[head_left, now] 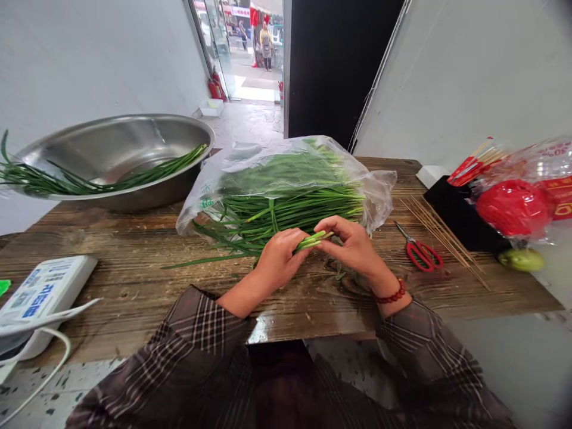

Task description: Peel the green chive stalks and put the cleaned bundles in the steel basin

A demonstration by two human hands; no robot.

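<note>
Green stalks (286,205) lie heaped crosswise on the wooden table (138,262), partly under a clear plastic bag (379,187), just beyond both hands, long axis running left to right, pale ends rightward. The right hand (355,247) is nearer those ends. Between the hands, a small bunch (311,240) points the same way: the left hand (277,260) grips it, fingers curled, while the right's thumb and fingertips pinch its pale tips (328,235).

Clear plastic packaging (557,150): red "30%", adjoining characters unclear. White device (67,280): blue lettering, illegible. Plastic bag (250,162): green characters, illegible.
</note>
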